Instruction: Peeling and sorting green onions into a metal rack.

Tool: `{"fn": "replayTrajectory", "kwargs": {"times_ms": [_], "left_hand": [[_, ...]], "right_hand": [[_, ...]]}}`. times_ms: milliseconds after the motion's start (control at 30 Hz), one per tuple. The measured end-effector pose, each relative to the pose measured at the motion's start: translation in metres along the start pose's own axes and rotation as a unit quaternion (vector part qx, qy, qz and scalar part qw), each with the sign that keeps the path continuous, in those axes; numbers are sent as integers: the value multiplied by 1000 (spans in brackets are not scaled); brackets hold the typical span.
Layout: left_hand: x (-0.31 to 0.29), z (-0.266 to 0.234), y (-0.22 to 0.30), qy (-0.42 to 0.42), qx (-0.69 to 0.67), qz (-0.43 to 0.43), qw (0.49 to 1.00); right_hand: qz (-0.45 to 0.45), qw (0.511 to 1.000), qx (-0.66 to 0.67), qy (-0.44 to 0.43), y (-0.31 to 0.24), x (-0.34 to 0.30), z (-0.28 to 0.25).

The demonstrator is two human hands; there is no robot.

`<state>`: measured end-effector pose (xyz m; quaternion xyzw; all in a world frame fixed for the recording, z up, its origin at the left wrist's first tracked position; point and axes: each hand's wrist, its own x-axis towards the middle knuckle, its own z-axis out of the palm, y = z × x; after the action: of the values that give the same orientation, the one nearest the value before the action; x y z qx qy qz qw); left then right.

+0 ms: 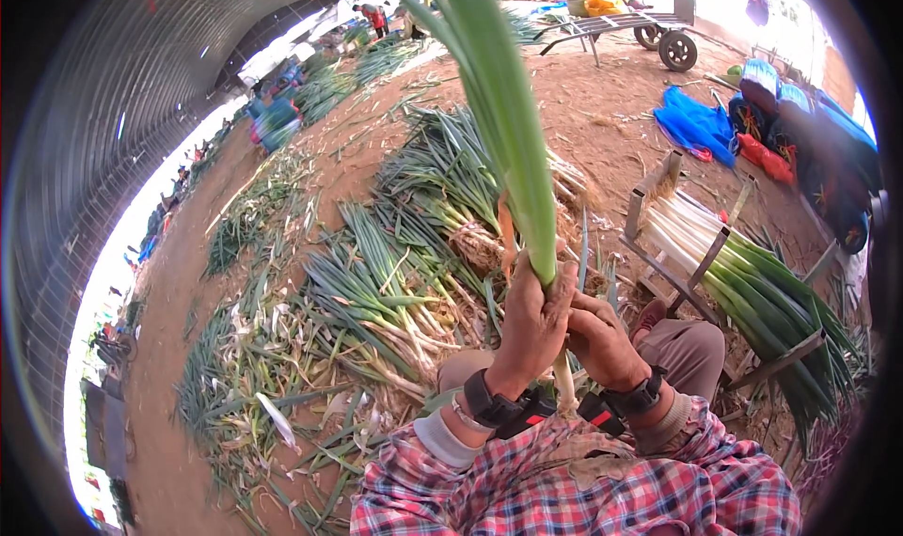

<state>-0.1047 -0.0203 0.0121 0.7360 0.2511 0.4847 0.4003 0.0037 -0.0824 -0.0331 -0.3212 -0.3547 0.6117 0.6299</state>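
A long green onion [527, 179] stands nearly upright before me, its broad green leaves rising past the top of the head view. My left hand [531, 334] is closed around its stem. Pressed up against it, my right hand [604, 343] has its fingers curled in on the same stem. The pale root end of the onion shows below both hands, above my lap. Beyond my knees lies a heap of untrimmed green onions [376, 296] with dry, earthy roots.
To the right, a wooden rack [691, 296] cradles a bundle of cleaned green onions [752, 273]. Peeled leaves [259, 367] litter the ground at left. Farther off are blue cloth [694, 122], a red bag [767, 158], a handcart [640, 26] and a person in red [374, 17].
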Motion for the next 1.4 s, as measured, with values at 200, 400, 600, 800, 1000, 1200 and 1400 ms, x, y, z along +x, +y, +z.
{"fn": "replayTrajectory", "kwargs": {"times_ms": [200,400,600,800,1000,1200,1400], "left_hand": [[-3,-7,4,-4,-25,-14,1000],[-9,-21,10,3,-106,-85,991],[-5,-16,6,52,-142,-93,984],[-3,-36,10,83,-296,-158,938],[-11,-34,16,159,-277,-159,934],[-23,-25,16,207,-229,-158,938],[-29,-27,13,199,-255,-140,936]], "right_hand": [[-21,999,-31,-18,-6,-6,16],[-35,992,-109,-57,2,-10,21],[-86,972,-217,-12,1,3,25],[-66,981,-184,-6,12,-5,18],[-289,801,-520,65,12,-7,36],[-304,700,-643,56,16,-7,37],[-299,736,-604,55,25,1,24]]}}
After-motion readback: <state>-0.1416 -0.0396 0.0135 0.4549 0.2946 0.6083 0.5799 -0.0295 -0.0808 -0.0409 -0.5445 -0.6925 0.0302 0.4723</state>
